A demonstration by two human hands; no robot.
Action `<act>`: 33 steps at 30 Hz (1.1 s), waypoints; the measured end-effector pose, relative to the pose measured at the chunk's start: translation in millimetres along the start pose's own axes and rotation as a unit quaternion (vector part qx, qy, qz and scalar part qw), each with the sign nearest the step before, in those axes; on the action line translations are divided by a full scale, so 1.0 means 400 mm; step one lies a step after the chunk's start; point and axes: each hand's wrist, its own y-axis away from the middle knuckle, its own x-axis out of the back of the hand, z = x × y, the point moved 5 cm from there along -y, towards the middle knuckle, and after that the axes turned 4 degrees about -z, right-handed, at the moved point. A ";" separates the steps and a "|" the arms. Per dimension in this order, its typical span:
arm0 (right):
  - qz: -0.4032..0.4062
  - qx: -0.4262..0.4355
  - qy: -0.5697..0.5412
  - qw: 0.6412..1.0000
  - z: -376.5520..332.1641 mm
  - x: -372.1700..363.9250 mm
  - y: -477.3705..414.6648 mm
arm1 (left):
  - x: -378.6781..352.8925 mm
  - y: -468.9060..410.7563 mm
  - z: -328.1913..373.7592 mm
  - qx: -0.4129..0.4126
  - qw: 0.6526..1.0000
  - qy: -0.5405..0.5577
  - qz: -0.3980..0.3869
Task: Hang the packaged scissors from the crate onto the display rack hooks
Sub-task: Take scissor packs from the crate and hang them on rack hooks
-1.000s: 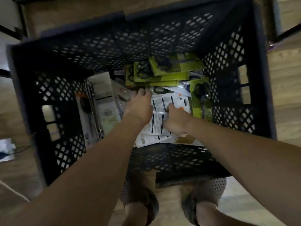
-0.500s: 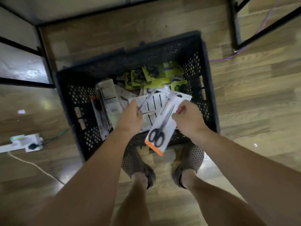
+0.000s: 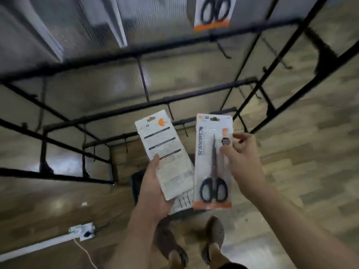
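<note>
The packaged scissors (image 3: 212, 162) in the right hand (image 3: 244, 164) faced the camera: a white card printed "SCISSORS" down its left edge, an orange strip along the bottom, and black-handled scissors under clear plastic with the blades pointing up. The right hand pinched the card by its right edge, thumb on the front and fingers curled behind, and held it upright in the air in front of the display rack (image 3: 194, 38).

Just beside it, touching or nearly touching along the edge, the left hand (image 3: 155, 189) gripped a second scissors package (image 3: 165, 152) turned back side out and tilted to the left, with the thumb laid across its printed back and the fingers beneath. Under that card the lower edge of another package (image 3: 181, 203) stuck out, so the left hand held at least two.

Behind the cards, a dark corner of the crate (image 3: 137, 183) showed on the wooden floor (image 3: 291, 171), mostly hidden by the hands.

The rack's black bars crossed the upper view, blurred. Bare hooks (image 3: 223, 50) stuck out from the top bar. One hung scissors package (image 3: 212, 12) dangled at the top of the view.

Lower down stood the person's feet in perforated shoes (image 3: 214, 232). A white power strip (image 3: 83, 231) lay on the floor at the left.
</note>
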 end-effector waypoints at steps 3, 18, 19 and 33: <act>0.023 0.025 -0.050 0.998 -0.172 0.030 0.117 | -0.103 0.136 0.080 -0.011 0.995 0.017 -0.097; -0.005 0.219 -0.149 0.964 -0.585 0.183 0.218 | -0.386 0.408 0.291 -0.403 0.882 -0.239 -0.048; -0.009 0.229 -0.146 0.963 -0.608 0.191 0.192 | -0.412 0.421 0.308 -0.443 0.859 -0.254 -0.033; -0.164 0.281 -0.088 0.942 -0.686 0.166 -0.030 | -0.562 0.354 0.272 -0.563 0.789 -0.223 0.105</act>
